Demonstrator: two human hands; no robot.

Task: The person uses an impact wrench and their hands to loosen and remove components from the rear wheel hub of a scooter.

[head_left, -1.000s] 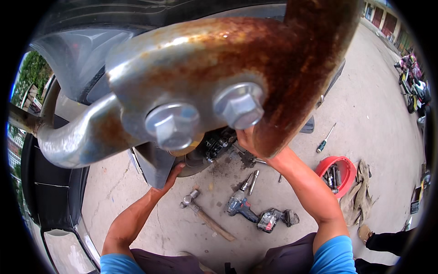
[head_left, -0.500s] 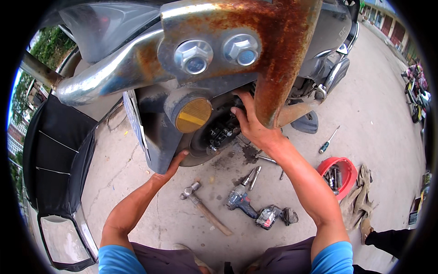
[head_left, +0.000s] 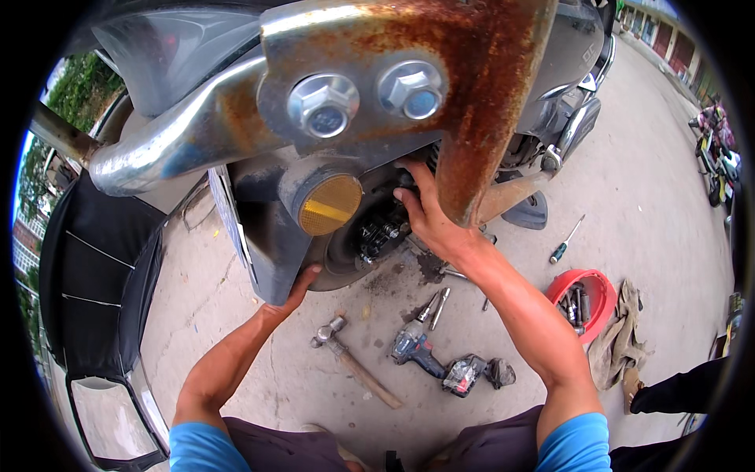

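A dark wheel (head_left: 334, 267) is set partly under the grey rear mudguard (head_left: 271, 256) of a motor scooter, with a black brake assembly (head_left: 380, 234) near its hub. My left hand (head_left: 296, 293) holds the wheel's lower left edge, thumb on the tyre; its other fingers are hidden behind the mudguard. On the opposite side, my right hand (head_left: 431, 216) grips the wheel's upper right edge, thumb and forefinger bent over it. A round amber reflector (head_left: 330, 204) sits on the mudguard between my hands. Above hangs a rusty metal bracket (head_left: 480, 86) with two large bolts.
On the concrete lie a hammer (head_left: 355, 362), a cordless impact wrench (head_left: 421, 350), sockets (head_left: 440, 308) and a screwdriver (head_left: 568, 240). A red bowl (head_left: 604, 303) of sockets stands at right beside a dirty cloth (head_left: 617, 338). Another person's leg (head_left: 680, 385) shows at lower right.
Both hands keep their places on the wheel. The bracket and reflector appear slightly further left and lower.
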